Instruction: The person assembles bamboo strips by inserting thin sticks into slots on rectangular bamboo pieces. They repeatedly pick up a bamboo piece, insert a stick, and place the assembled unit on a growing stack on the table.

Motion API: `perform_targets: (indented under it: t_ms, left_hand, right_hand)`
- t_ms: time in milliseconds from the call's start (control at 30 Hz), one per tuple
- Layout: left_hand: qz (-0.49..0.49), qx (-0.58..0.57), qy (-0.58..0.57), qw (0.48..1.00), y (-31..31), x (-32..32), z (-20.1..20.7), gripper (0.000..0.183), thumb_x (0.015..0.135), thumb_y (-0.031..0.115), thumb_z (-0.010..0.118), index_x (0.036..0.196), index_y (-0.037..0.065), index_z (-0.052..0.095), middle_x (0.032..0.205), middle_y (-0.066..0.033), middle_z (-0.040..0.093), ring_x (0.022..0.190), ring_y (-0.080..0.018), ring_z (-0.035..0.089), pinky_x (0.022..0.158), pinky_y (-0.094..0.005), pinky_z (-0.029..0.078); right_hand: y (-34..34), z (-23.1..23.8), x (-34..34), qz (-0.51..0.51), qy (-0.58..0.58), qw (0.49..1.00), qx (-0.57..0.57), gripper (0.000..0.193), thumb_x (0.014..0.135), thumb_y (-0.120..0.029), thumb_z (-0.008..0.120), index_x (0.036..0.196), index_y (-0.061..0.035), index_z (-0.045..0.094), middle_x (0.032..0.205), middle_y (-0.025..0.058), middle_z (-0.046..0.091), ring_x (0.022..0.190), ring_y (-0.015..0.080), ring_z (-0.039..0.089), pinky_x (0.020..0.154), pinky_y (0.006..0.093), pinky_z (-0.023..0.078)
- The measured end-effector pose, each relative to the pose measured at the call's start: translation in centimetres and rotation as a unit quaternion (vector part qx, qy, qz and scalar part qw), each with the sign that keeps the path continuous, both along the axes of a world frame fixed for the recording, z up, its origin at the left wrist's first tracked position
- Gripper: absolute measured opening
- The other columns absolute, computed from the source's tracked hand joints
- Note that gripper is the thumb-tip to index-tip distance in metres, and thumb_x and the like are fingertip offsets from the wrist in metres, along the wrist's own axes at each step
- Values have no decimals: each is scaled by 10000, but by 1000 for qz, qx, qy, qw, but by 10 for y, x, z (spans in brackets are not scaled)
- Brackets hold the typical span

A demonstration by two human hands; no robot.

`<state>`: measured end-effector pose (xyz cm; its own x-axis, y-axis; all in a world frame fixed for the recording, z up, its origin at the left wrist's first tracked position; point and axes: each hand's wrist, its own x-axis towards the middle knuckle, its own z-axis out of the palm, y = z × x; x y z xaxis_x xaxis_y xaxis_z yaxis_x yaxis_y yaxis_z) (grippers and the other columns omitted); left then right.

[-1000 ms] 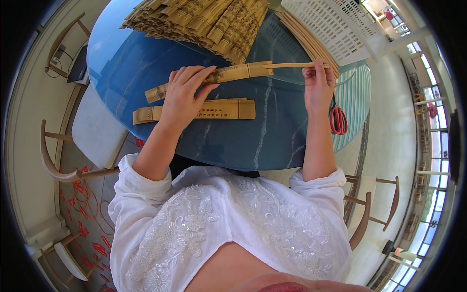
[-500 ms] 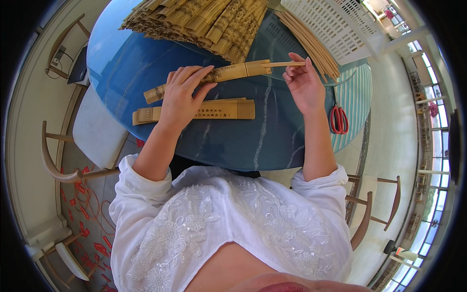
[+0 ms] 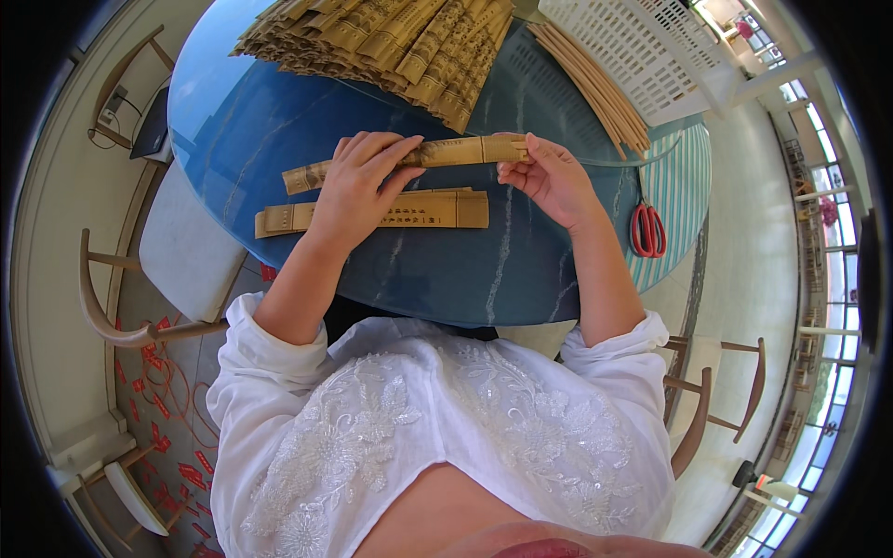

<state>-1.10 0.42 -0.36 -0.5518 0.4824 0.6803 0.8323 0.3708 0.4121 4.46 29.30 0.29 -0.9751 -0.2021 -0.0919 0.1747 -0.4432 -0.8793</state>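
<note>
My left hand [image 3: 361,182] is closed around a printed tan paper sleeve [image 3: 470,150], long and narrow, held just above the table. At the sleeve's right end my right hand [image 3: 556,184] pinches with thumb and forefinger. The stick seen in that hand earlier is now almost wholly out of sight inside the sleeve, so whether the fingers grip its tip or the paper's edge is hard to make out. Below the left hand lies a small stack of flat tan sleeves [image 3: 442,210], partly covered by that hand. Loose wooden sticks [image 3: 591,88] lie beyond my right hand.
A large heap of tan printed sleeves [image 3: 381,42] covers the far side of the blue table [image 3: 446,279]. A white perforated basket [image 3: 642,56] stands at the far right. Red-handled scissors [image 3: 648,230] lie near the right edge. Wooden chairs [image 3: 121,307] surround the table.
My right hand has moved left, pushing the wooden stick into the paper sleeve. Its fingers now meet the sleeve's right end. The left hand keeps its hold, shifted slightly right.
</note>
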Motion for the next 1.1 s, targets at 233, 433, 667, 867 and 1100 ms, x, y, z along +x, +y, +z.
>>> perform_targets:
  t_ms: [233,433,667,867,1100]
  left_hand:
    - [1,-2,8,1000,-1,-1,-2,385,804,98,798,1173,44,704,1056,-80,659,955,-259,619,844,-377,461]
    - [1,-2,14,1000,0,-2,-3,387,804,100,796,1175,43,704,1053,-80,656,942,-258,615,837,-377,460]
    - [-5,-19,18,1000,1,-1,-3,397,801,121,798,1181,56,705,1058,-65,657,946,-253,612,836,-380,459]
    - [17,-27,32,999,5,6,4,472,773,172,826,1218,87,694,1105,-49,668,992,-242,620,871,-379,470]
    - [121,-25,66,990,-5,-4,3,429,780,145,830,1191,117,710,1127,-40,688,1014,-238,636,888,-380,480]
  right_hand:
    - [2,-7,-2,-20,36,999,9,313,1007,-242,635,1119,44,692,970,128,724,865,192,716,805,312,594]
    - [-3,-5,0,-52,49,997,40,255,989,-187,661,1092,42,707,967,113,723,852,169,706,798,293,582]
    - [-12,-1,3,-92,81,983,140,214,975,-162,678,1074,23,719,957,85,721,811,132,672,789,255,547]
    - [-18,-1,0,-134,63,981,125,192,974,-182,681,1024,0,717,861,45,692,771,113,635,748,243,522]
    - [24,4,-7,-237,83,968,-18,161,975,-195,682,915,-45,687,742,11,611,685,112,585,696,254,508]
